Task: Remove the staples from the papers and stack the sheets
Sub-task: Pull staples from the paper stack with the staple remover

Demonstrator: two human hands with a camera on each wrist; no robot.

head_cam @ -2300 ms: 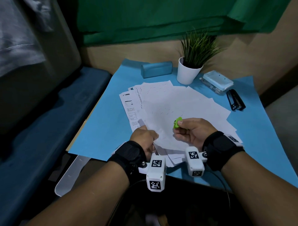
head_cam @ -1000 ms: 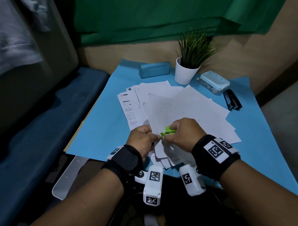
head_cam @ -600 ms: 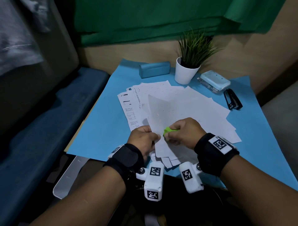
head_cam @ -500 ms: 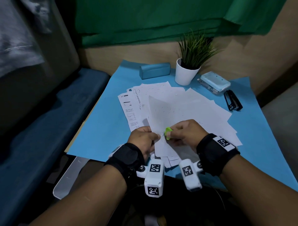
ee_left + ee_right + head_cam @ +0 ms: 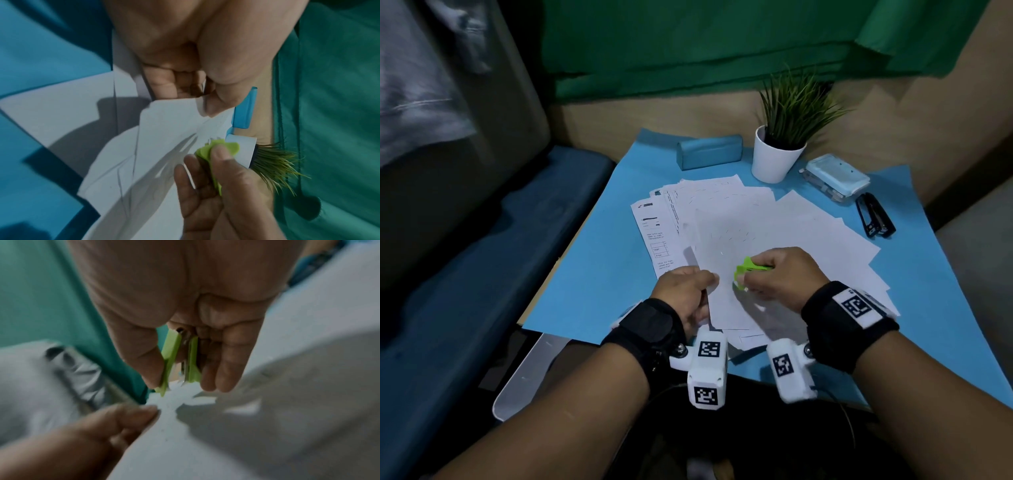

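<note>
Left hand (image 5: 686, 287) pinching the near corner of a white sheet (image 5: 726, 291), thumb on top and curled fingers (image 5: 164, 84) beneath, corner lifted a little off the pile. Right hand (image 5: 777, 277) just beside it, grip closed narrow round a green staple remover (image 5: 748, 270), thumb (image 5: 141, 356) on one wing, fingers on the other, metal teeth pointing down at the sheet close to the left thumb. Whether a staple sits in the teeth: cannot tell, too blurred. Under and beyond both hands, loose papers (image 5: 808, 236) fanned across the blue counter (image 5: 599, 274). Farther out past the right grip, a potted plant (image 5: 777, 154), a pale blue box (image 5: 837, 178) and a black stapler (image 5: 875, 219); beyond the left grip, a teal case (image 5: 709, 156).
</note>
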